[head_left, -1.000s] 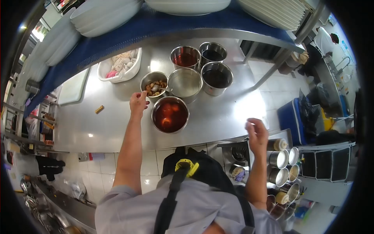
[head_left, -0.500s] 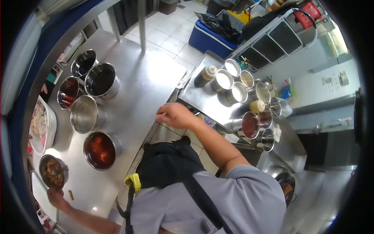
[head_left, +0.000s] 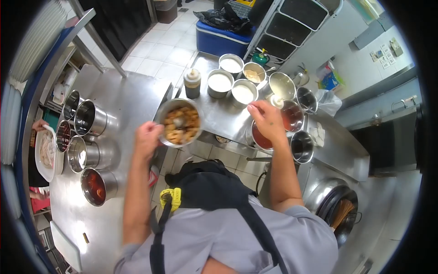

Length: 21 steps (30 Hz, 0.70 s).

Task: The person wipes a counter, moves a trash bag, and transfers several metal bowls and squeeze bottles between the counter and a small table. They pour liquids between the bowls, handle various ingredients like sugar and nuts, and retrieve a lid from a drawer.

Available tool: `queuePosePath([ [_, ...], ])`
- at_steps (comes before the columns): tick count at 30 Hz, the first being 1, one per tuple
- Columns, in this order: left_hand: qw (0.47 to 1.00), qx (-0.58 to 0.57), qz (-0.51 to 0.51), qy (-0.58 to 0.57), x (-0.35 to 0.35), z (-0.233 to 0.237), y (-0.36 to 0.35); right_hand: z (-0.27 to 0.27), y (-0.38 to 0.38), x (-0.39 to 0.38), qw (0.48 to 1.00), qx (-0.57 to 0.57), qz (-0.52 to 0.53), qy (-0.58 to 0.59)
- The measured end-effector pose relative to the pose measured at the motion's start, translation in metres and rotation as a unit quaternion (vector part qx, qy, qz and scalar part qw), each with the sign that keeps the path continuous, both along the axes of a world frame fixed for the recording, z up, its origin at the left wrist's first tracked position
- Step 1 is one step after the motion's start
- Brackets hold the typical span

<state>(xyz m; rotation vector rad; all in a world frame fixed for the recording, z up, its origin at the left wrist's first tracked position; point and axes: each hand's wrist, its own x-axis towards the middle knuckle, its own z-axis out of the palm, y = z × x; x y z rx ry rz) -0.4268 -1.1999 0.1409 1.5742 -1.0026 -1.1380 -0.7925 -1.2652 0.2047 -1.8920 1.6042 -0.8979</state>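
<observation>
My left hand (head_left: 148, 139) is closed on the side of a metal pot (head_left: 199, 130), which is tilted so its brown chunks of food (head_left: 180, 119) show. A rounded metal utensil (head_left: 179, 122) rests among the chunks. The pot is held over the gap between the two counters. My right hand (head_left: 269, 123) hovers above the pots on the right counter, its fingers loosely curved and nothing visible in them. Close beside its fingers are a squeeze bottle with a pale top (head_left: 276, 100), a pot of white contents (head_left: 244, 92) and a pot of red sauce (head_left: 261, 137).
On the left counter (head_left: 132, 98) stand several metal pots, one with red liquid (head_left: 94, 187). A dark squeeze bottle (head_left: 192, 84) sits at the right counter's near corner. Another person's hand (head_left: 40, 124) touches a white tub (head_left: 45, 155). A blue cooler (head_left: 223, 39) is beyond.
My left hand has carried the pot of brown chunks from the left counter to the middle. My right hand has moved rightward over the right counter's pots. The view has turned right.
</observation>
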Motion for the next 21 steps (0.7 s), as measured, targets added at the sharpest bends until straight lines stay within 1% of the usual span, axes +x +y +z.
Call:
queuePosePath([
  [1,0.999,0.020,-0.024,0.009,-0.033,-0.010,-0.020,0.003,0.007,-0.014,1.000,0.001,-0.009,0.004],
  [2,0.999,0.039,-0.031,-0.010,-0.062,-0.024,-0.037,0.007,0.015,-0.025,1.000,0.002,-0.014,0.008],
  [4,0.997,0.042,-0.056,0.010,-0.111,-0.046,-0.060,0.021,0.029,-0.044,0.999,0.024,-0.027,-0.020],
  [5,0.998,0.033,-0.059,0.005,-0.130,-0.066,-0.069,0.025,0.034,-0.052,0.998,0.035,-0.029,-0.033],
  [6,0.998,0.023,-0.062,0.000,-0.145,-0.081,-0.079,0.024,0.039,-0.062,0.998,0.035,-0.041,-0.043],
  [8,0.992,0.038,-0.089,-0.078,-0.165,-0.085,-0.088,0.013,0.044,-0.082,0.995,0.038,-0.070,-0.065],
  [9,0.991,0.039,-0.096,-0.081,-0.172,-0.098,-0.093,0.009,0.044,-0.086,0.994,0.046,-0.069,-0.074],
  [11,0.985,0.013,-0.101,-0.141,-0.178,-0.127,-0.096,0.004,0.049,-0.097,0.990,0.059,-0.085,-0.095],
  [12,0.979,-0.004,-0.109,-0.170,-0.181,-0.139,-0.098,0.004,0.051,-0.098,0.991,0.058,-0.074,-0.090],
  [13,0.973,0.095,-0.172,-0.121,-0.178,-0.106,-0.093,0.004,0.049,-0.094,0.993,0.057,-0.064,-0.084],
  [14,0.976,0.111,-0.171,-0.073,-0.177,-0.095,-0.089,0.005,0.046,-0.089,0.994,0.057,-0.053,-0.078],
  [15,0.977,0.130,-0.169,-0.026,-0.174,-0.091,-0.083,0.011,0.041,-0.083,0.994,0.091,-0.043,-0.043],
  [16,0.975,0.151,-0.164,0.021,-0.168,-0.089,-0.076,0.011,0.034,-0.076,0.996,0.083,-0.025,-0.033],
  [18,0.976,0.143,-0.158,0.038,-0.145,-0.092,-0.064,0.006,0.013,-0.057,0.998,0.066,0.021,-0.012],
  [20,0.980,0.124,-0.132,0.078,-0.114,-0.073,-0.042,-0.020,-0.018,-0.038,0.997,0.011,0.062,-0.032],
  [21,0.982,0.126,-0.118,0.071,-0.098,-0.062,-0.031,-0.022,-0.037,-0.026,0.997,0.032,0.075,0.008],
])
